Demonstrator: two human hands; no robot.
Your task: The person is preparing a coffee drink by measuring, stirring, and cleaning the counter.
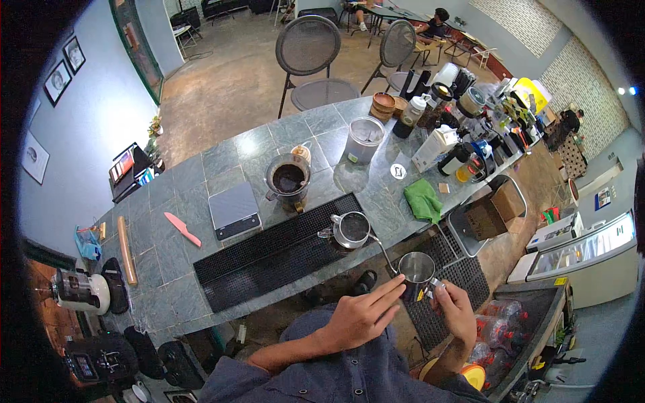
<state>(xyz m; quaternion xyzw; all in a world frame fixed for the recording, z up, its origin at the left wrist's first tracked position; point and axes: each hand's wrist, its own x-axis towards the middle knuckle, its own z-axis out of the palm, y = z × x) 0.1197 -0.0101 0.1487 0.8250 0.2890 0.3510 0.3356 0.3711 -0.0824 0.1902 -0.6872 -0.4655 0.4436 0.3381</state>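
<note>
My right hand grips the handle of an open stainless steel gooseneck pot in front of my body. The fingers of my left hand are extended, their tips touching the pot's side near the base of the spout. The thin spout reaches towards a small metal cup, its tip by the cup's rim. That cup stands at the right end of a black rubber bar mat, apparently on a glass vessel partly hidden beneath. Farther back, a glass vessel holds dark wet grounds or liquid.
On the tiled counter are a digital scale, a pink knife, a clear canister and a green cloth. A carton, bottles and other items crowd the right end. Plastic bottles fill a bin at right.
</note>
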